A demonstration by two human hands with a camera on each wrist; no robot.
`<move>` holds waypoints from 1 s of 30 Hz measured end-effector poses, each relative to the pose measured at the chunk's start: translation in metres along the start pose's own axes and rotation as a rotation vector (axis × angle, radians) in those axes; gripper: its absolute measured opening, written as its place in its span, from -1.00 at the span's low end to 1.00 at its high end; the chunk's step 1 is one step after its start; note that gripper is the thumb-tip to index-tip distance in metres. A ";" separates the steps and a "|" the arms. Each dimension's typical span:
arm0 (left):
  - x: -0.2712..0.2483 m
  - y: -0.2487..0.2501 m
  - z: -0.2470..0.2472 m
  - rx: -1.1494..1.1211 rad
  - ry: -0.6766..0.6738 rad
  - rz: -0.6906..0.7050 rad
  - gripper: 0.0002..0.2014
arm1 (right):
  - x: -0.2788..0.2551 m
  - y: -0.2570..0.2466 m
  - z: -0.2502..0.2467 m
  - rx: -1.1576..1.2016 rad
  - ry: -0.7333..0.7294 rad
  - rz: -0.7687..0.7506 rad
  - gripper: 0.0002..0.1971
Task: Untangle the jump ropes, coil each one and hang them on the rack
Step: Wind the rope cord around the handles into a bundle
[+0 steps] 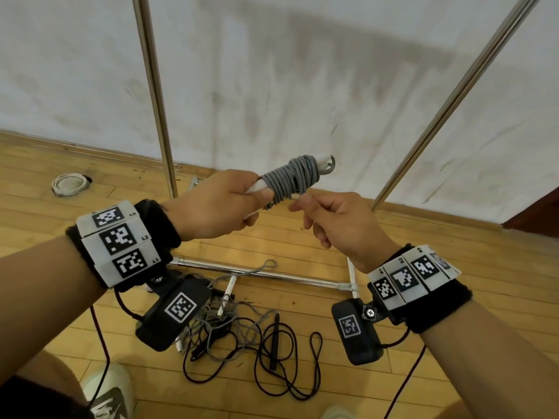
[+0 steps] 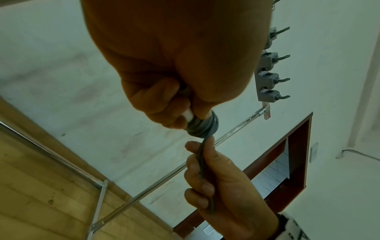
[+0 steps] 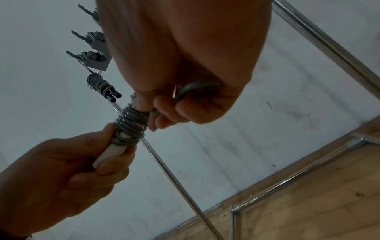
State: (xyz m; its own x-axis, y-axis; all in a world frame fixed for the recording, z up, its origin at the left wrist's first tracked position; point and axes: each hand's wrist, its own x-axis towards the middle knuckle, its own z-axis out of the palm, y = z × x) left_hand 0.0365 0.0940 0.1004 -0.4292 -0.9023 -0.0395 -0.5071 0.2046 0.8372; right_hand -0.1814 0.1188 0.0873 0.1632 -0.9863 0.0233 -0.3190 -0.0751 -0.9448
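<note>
- The rack [image 1: 152,86] fills the frame from 11 to 1 o'clock, its base bars on the floor [image 1: 453,282] under my wrists; its hooks [image 2: 271,78] show in both wrist views, out at 1 o'clock from my left wrist.
- One coiled rope [image 3: 98,86] with dark handles hangs by the hooks already, at 10 o'clock in the right wrist view.
- The tangle [image 1: 242,334] of grey and dark ropes lies on the floor at 6 o'clock, so more than one rope is left, I judge.
- My left hand [image 1: 211,207] is my holding grip, clamped round the white handles [image 1: 257,186] of the grey rope [image 1: 290,179], whose turns are wound tight about them.
- My right hand [image 1: 338,222], at 3 o'clock of the coil, is curled and pinching the rope's tail [image 2: 202,155], which runs down from the coil through my fingers.
- The step in hand looks like finishing this coil: securing the tail.
- Next I would need to keep the turns snug, tuck or loop the tail, then lift the bundle to a free hook.
</note>
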 end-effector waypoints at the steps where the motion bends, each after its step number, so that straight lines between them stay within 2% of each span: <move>1: -0.001 0.000 0.000 -0.038 -0.018 -0.003 -0.76 | -0.001 -0.001 -0.001 0.000 -0.048 -0.004 -0.76; 4: -0.004 0.000 -0.001 -0.151 -0.072 -0.009 -0.75 | -0.004 -0.002 -0.005 0.090 -0.152 -0.009 -0.59; 5: -0.005 0.000 -0.002 -0.182 -0.094 -0.009 -0.75 | -0.004 -0.003 -0.007 0.143 -0.159 0.005 -0.60; 8: -0.007 0.000 -0.005 -0.276 -0.170 0.012 -0.75 | -0.005 -0.005 -0.013 0.210 -0.118 0.059 -0.86; 10: -0.009 0.000 -0.007 -0.331 -0.232 0.037 -0.71 | -0.005 -0.005 -0.016 0.176 -0.070 0.055 -0.80; 12: -0.012 0.003 -0.009 -0.292 -0.267 0.059 -0.66 | -0.006 -0.006 -0.017 0.162 -0.043 0.008 -0.64; 16: -0.013 0.005 -0.007 -0.129 -0.300 0.041 -0.35 | -0.011 -0.011 -0.014 0.171 -0.115 -0.126 -0.43; 21: -0.009 0.000 -0.009 -0.063 -0.369 -0.040 -0.23 | -0.014 -0.012 -0.009 0.180 -0.211 -0.203 -0.48; 23: -0.008 -0.001 -0.007 -0.027 -0.335 -0.052 -0.26 | -0.014 -0.013 -0.008 0.169 -0.193 -0.204 -0.54; 25: -0.008 0.002 -0.005 0.030 -0.176 0.014 -0.40 | -0.013 -0.014 -0.006 0.144 -0.154 -0.193 -0.62; 27: -0.008 0.007 -0.002 0.010 -0.060 0.115 -0.43 | -0.010 -0.014 0.000 0.120 -0.137 -0.170 -0.68; 30: -0.012 0.013 0.003 0.002 -0.106 0.166 -0.36 | -0.010 -0.017 0.010 0.071 -0.136 -0.179 -0.70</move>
State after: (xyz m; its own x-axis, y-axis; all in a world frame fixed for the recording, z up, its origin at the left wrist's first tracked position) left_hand 0.0328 0.1092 0.1096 -0.5838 -0.8108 0.0419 -0.4237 0.3484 0.8361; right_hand -0.1680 0.1316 0.0997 0.3371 -0.9291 0.1523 -0.2078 -0.2312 -0.9504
